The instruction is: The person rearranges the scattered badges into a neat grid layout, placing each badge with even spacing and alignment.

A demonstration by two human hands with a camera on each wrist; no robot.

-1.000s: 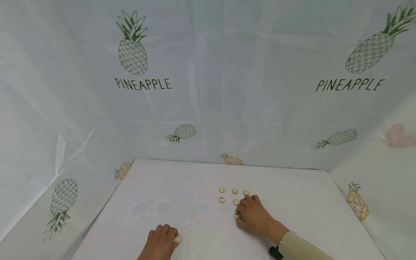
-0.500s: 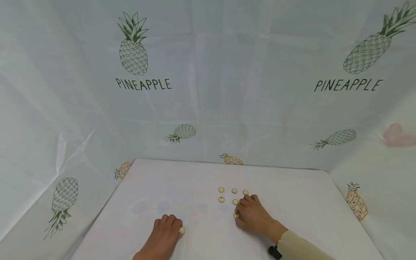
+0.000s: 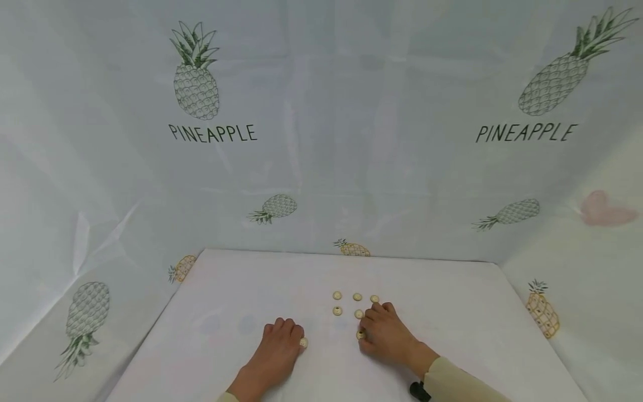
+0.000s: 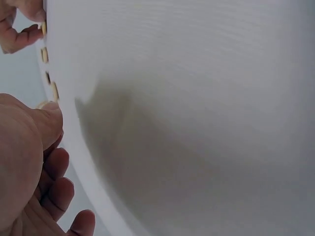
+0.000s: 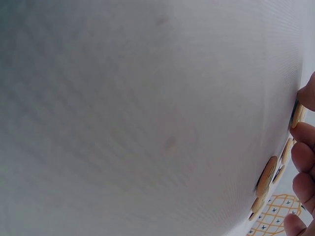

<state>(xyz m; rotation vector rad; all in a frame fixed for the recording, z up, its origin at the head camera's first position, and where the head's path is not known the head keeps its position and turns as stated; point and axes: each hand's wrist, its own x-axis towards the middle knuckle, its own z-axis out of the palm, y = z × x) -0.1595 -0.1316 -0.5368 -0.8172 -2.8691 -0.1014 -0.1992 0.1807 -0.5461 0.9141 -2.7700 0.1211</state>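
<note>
My left hand (image 3: 277,349) pinches a pale round wooden disc (image 3: 303,342) at its right side, over the white table. To the right, my right hand (image 3: 385,336) holds another wooden disc (image 3: 360,335) between thumb and finger, down at the tabletop; in the right wrist view this disc (image 5: 297,115) sits between the fingertips. Beyond the hands lie several more discs in two rows. The far row has a left disc (image 3: 337,295), a middle disc (image 3: 357,297) and a right disc (image 3: 374,298). Nearer are one with a dark mark (image 3: 337,311) and a plain one (image 3: 359,314).
The white tabletop (image 3: 241,296) ends at a straight far edge. A pale cloth (image 3: 321,139) with printed pineapples hangs behind it and along both sides. A small black object (image 3: 419,391) shows below the right sleeve (image 3: 454,382).
My left hand has moved forward and to the right with its disc, closer to the rows. The right hand has stayed in place on its disc. The head view has shifted slightly.
</note>
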